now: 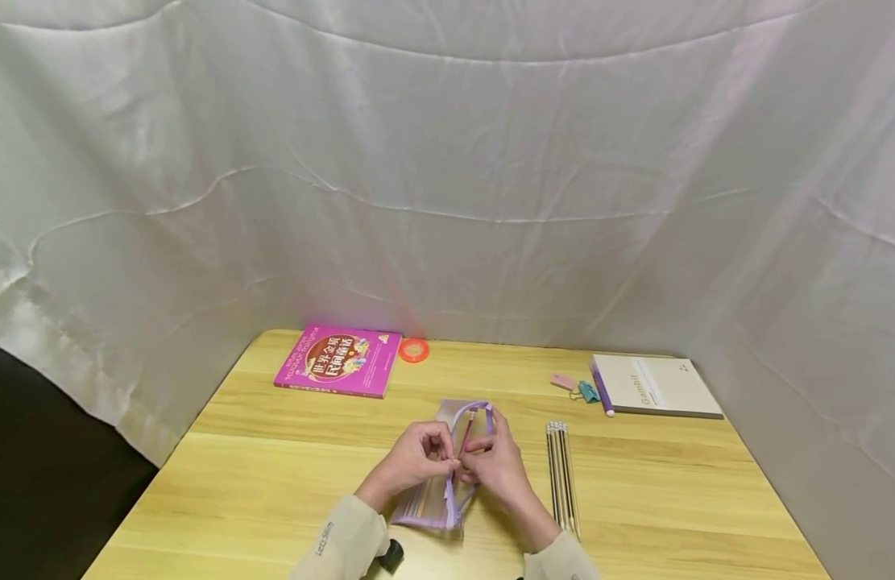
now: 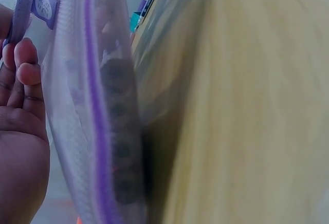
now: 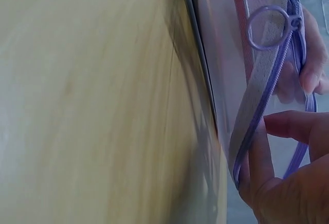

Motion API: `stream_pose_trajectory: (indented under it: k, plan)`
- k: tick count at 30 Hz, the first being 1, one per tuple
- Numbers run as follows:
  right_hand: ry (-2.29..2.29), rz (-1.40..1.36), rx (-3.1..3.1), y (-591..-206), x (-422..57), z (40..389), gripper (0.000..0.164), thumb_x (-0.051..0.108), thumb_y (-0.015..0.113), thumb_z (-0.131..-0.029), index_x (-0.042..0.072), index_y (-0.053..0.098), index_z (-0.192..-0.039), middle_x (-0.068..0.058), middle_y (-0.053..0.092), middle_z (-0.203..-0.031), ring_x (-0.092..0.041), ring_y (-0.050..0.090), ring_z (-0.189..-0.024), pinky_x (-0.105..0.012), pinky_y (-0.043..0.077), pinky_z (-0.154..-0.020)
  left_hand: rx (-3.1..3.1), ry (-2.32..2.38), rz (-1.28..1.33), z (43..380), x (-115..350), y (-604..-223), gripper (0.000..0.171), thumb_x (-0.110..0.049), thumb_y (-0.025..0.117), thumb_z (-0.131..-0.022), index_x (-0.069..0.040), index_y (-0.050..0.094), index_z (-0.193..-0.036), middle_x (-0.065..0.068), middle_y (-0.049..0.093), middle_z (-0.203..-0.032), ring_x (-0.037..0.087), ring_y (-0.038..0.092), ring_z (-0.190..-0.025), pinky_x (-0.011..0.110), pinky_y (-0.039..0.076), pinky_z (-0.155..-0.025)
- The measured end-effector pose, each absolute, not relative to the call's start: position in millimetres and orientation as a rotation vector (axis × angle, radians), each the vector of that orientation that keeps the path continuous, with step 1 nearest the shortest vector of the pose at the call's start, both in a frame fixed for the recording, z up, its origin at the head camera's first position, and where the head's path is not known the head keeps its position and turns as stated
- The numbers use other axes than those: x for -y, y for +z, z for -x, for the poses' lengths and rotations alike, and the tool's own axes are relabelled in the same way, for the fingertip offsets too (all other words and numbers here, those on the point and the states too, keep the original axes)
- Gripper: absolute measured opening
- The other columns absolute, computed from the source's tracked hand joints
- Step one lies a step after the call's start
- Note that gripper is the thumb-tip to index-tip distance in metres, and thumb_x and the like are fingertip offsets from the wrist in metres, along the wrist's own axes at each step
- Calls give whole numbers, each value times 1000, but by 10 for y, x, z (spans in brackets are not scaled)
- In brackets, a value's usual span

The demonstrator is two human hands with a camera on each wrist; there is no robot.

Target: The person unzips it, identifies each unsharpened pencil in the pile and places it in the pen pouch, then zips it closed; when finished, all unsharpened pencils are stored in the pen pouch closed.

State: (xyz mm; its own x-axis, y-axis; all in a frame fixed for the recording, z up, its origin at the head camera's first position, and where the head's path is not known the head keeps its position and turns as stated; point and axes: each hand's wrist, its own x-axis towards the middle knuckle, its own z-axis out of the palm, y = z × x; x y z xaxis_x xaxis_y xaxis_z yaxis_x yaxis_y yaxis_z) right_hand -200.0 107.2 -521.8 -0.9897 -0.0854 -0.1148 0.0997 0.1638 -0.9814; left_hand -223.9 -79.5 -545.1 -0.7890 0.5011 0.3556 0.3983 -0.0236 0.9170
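Note:
A see-through pencil case with purple trim stands on the table in front of me, its zipper undone and its mouth held apart. My left hand pinches the near zipper edge between thumb and fingers. On the other side, my right hand grips the opposite edge, some fingers reaching into the mouth. A dark red pencil shows within the opening between the hands. In the right wrist view, a purple ring pull hangs from the zipper. Through the case wall, the left wrist view shows a row of dark round shapes.
Several striped pencils lie side by side right of the case. Farther back are a pink eraser, teal binder clips, a purple marker and a notebook. A magenta book and red tape roll lie back left.

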Motion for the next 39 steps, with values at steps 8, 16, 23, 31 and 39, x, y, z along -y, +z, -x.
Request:
stream_pose_trajectory:
  k: [8,16,23,31,39]
  plan:
    - [-1915,-34,-2325,-5198,-1205,2032,95,-11,72,-82,0,21,-161,-25,65,-111,-21,68,-64,-37,63,-61,-2137,1977,-1031,2248,800,-5468,18,10,75,-80,-2,62,-80,19,54,-74,-1,51,-69,15,44,-62]
    - [-1864,-97,-2469,-5176,-1358,2057,60,-7,72,-86,-4,52,-142,-18,62,-103,-22,65,-67,-39,62,-59,-2144,1967,-1022,2243,807,-5435,19,10,75,-81,-3,62,-80,11,56,-74,-1,50,-69,14,43,-62]
    - [-1840,-90,-2438,-5201,-1379,2073,46,-8,70,-88,-5,60,-133,-20,62,-105,-23,68,-70,-38,63,-64,-2136,1981,-1029,2250,807,-5442,17,7,76,-81,-1,62,-80,17,55,-74,-1,50,-68,14,43,-61]
    - [-1821,-34,-2370,-5222,-1354,2054,49,-11,65,-88,-6,54,-135,-22,64,-104,-21,68,-63,-41,63,-61,-2134,1986,-1013,2244,807,-5448,19,12,75,-80,-2,62,-80,20,54,-74,-1,51,-68,14,44,-62]
    - [-1858,-5,-2358,-5236,-1351,2074,51,-12,64,-88,-6,53,-138,-21,64,-102,-19,68,-66,-38,63,-63,-2215,1908,-946,2191,820,-5418,11,-3,77,-89,-5,66,-86,14,61,-79,1,55,-71,17,49,-65]
